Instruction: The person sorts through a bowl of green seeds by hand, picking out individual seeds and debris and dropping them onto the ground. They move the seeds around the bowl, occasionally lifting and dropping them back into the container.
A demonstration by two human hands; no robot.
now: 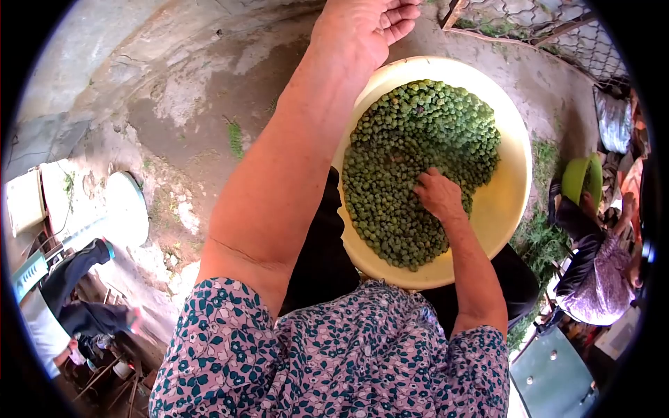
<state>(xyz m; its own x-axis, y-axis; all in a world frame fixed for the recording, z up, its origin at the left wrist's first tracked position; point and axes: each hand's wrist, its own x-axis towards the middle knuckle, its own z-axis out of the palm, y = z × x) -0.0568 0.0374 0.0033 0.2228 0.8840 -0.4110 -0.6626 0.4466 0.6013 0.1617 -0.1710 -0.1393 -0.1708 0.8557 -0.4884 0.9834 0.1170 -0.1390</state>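
A wide pale yellow basin (514, 115) sits at my lap, with a thick layer of small, round green fruits (439, 118) in it; I cannot make out their exact kind. My right hand (440, 194) reaches into the heap near its middle. Its fingers are bent together and the tips touch the fruits, so what is between them is hidden. My left hand (369, 24) is raised beyond the basin's far left rim, close to the camera. Its fingers are loosely bent, nothing shows in them, and the top edge of the view cuts it off.
On the right, another person in a patterned purple garment (603, 285) sits by a green basin (582, 177). A person in dark trousers (77, 279) is at the left, near a round white object (127, 209). A wire mesh panel (550, 35) stands at the far right.
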